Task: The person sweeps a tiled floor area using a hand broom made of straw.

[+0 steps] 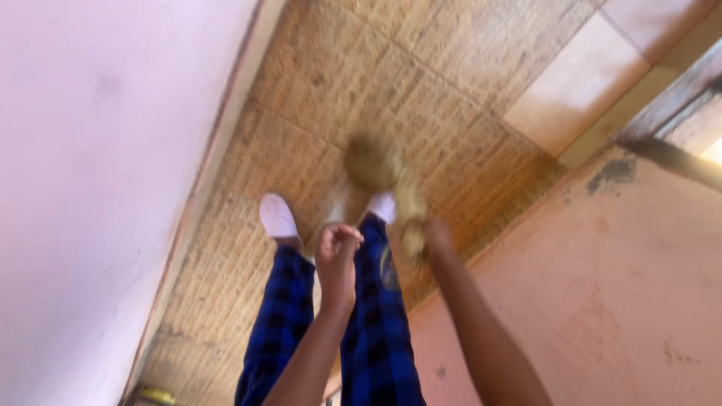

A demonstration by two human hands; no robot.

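Looking straight down from the head camera, I see both arms stretched out over a narrow passage. The right hand has its grip wrapped on the top of a short grass broom, a tan, blurred bundle whose bushy end hangs out over the floor just ahead of the feet (the blur hides the fingers, so I judge the hold only from the handle end meeting the hand). The left hand is held beside it, fingers curled inward into a loose fist, and I cannot make out anything inside it; it does not touch the broom.

Below the hands are legs in blue and black checked trousers and two white shoes planted on worn, brownish patterned tiles. A pale pink wall runs along the left, and a salmon-coloured wall with chipped patches rises on the right. A lighter tile lies at the far end.
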